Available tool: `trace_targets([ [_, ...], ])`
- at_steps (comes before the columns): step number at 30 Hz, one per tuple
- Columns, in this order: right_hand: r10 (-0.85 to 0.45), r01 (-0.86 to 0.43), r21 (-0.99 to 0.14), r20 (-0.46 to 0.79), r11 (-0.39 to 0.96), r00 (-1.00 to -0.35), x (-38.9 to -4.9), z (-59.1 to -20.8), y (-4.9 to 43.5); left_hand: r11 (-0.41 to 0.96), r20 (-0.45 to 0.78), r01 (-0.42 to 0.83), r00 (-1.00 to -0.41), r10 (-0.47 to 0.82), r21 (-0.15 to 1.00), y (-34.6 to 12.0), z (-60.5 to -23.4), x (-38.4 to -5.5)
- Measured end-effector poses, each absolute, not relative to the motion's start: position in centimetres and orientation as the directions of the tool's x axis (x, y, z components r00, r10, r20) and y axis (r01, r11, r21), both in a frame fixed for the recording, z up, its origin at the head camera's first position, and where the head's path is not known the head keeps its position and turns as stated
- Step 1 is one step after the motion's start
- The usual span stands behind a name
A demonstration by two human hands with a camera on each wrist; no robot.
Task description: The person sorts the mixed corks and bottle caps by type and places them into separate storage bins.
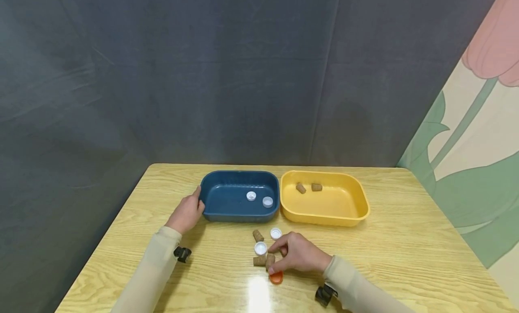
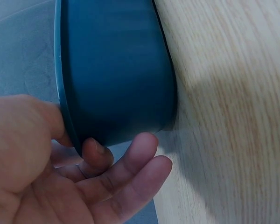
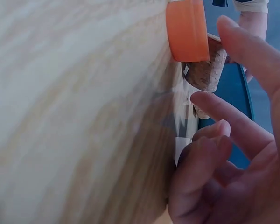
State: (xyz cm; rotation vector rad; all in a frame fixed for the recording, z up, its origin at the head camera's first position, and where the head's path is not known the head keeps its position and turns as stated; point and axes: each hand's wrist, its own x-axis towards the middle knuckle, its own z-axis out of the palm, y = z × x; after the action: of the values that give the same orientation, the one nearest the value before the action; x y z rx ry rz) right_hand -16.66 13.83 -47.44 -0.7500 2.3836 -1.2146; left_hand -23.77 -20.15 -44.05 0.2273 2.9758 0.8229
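Note:
My left hand (image 1: 187,212) grips the left end of a blue tray (image 1: 239,217), its thumb and fingers at the rim in the left wrist view. My right hand (image 1: 302,253) is low over the table, thumb and index finger spread on either side of a cork (image 1: 270,261). In the right wrist view that cork (image 3: 207,70) stands behind an orange bottle cap (image 3: 187,30), and a firm grip on it is not visible. Two more corks, one of them a lying cork (image 1: 259,261), and two white caps, including a white cap (image 1: 261,248), are close by.
Inside the blue tray are two white caps, one a white cap (image 1: 267,201). A yellow tray (image 1: 320,219) stands against its right side and contains two corks, one a cork (image 1: 316,187). Both trays stand on a wooden table (image 1: 405,241) before a dark curtain (image 1: 243,79).

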Motion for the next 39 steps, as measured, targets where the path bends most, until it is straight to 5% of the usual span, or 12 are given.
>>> trace_targets([
  [39,-0.596,-0.317,-0.796,-0.067,0.515,-0.8,-16.85,-47.45,13.51,0.843,0.0,0.128,-0.989,0.15,0.523,-20.15,-44.18,-23.76],
])
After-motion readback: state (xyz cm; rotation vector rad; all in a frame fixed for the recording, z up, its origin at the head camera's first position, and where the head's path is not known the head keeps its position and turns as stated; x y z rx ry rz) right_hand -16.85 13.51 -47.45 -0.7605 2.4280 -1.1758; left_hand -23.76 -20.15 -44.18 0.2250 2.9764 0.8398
